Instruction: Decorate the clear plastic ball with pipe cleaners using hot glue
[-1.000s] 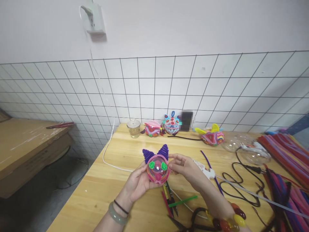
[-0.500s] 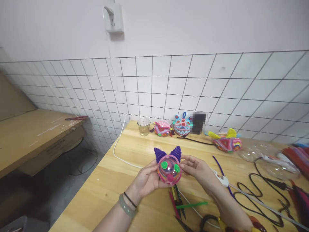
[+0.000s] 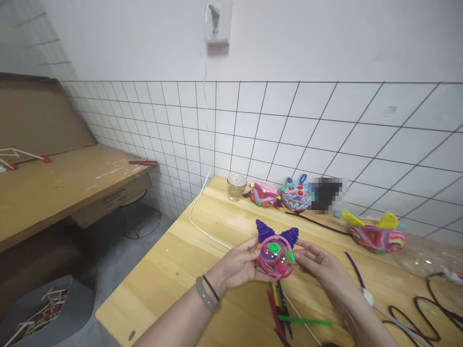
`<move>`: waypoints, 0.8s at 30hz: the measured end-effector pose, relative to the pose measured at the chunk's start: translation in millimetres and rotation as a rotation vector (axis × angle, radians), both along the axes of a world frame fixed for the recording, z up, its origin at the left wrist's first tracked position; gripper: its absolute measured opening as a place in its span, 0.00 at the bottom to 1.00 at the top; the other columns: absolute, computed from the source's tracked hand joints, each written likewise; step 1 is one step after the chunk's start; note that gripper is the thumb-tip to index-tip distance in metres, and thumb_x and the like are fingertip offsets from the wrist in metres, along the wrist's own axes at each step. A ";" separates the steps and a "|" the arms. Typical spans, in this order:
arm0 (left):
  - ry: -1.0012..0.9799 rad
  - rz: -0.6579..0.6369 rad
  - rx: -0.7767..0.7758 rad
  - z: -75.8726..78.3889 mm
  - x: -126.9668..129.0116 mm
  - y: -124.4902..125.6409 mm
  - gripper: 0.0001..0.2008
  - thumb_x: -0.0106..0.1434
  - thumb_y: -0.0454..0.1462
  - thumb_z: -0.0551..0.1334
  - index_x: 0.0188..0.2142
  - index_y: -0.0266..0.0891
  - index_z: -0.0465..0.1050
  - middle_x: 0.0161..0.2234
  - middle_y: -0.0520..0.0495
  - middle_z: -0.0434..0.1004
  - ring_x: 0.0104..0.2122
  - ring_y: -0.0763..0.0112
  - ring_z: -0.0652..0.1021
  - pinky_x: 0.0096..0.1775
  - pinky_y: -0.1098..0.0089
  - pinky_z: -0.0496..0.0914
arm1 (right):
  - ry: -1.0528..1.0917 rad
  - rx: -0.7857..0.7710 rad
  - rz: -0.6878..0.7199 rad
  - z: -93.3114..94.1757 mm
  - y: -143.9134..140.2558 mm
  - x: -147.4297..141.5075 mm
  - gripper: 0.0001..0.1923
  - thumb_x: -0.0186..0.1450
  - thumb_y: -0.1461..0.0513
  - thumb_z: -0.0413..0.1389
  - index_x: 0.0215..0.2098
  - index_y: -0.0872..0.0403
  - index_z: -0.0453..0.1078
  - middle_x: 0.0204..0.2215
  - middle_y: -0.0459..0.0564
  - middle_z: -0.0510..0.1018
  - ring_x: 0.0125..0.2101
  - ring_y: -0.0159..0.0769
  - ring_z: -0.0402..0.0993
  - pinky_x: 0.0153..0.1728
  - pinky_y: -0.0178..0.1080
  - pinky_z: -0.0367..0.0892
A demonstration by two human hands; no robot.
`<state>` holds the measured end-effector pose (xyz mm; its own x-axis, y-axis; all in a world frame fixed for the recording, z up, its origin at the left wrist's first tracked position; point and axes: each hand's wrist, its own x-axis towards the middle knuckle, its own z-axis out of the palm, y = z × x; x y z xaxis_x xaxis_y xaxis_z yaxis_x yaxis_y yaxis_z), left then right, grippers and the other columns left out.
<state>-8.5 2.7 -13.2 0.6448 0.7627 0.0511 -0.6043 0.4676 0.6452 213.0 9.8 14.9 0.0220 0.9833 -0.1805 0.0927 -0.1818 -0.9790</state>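
Both hands hold a small clear ball figure (image 3: 275, 253) just above the wooden surface (image 3: 188, 260): the left hand (image 3: 240, 264) cups it from the side and below, fingers wrapped against it, and the right hand (image 3: 318, 260) pinches its other edge. The figure looks well advanced: two purple coiled ears sit on top, two green eyes and a pink nose are on the front, and a pink rim circles the shell. Compared with the fully wrapped figures (image 3: 282, 195) by the tiled wall, its shell seems mostly bare. Loose pipe cleaners (image 3: 289, 318) lie just below the hands.
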 end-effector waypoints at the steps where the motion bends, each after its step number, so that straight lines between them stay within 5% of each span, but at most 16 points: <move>1: 0.003 0.001 0.002 0.1 0.0 0.0 0.19 0.64 0.36 0.59 0.55 0.42 0.67 0.54 0.37 0.71 0.46 0.56 0.78 0.49 0.50 0.66 | 0.002 -0.010 -0.004 -0.1 0.8 0.1 0.30 0.46 0.51 0.69 0.43 0.56 0.70 0.26 0.50 0.80 0.27 0.39 0.75 0.29 0.37 0.68; 11: 0.071 0.028 0.005 5.9 1.9 -1.4 0.19 0.64 0.37 0.60 0.55 0.42 0.68 0.54 0.37 0.72 0.43 0.59 0.79 0.46 0.54 0.69 | 0.085 -0.043 -0.025 -9.4 4.0 1.5 0.29 0.47 0.55 0.69 0.44 0.55 0.68 0.24 0.44 0.80 0.24 0.31 0.74 0.27 0.30 0.67; 24: 0.025 0.018 -0.025 5.9 -1.2 -0.8 0.18 0.64 0.34 0.59 0.55 0.40 0.68 0.51 0.37 0.74 0.43 0.59 0.80 0.45 0.55 0.72 | 0.110 -0.041 0.004 2.9 -0.6 -5.9 0.29 0.47 0.55 0.69 0.44 0.55 0.69 0.25 0.46 0.79 0.25 0.33 0.74 0.29 0.34 0.66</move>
<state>-9.6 1.8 -7.4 0.6320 0.7748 0.0160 -0.5963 0.4730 0.6487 207.1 9.1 17.8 -0.0042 0.9751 -0.2218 -0.0143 -0.2218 -0.9750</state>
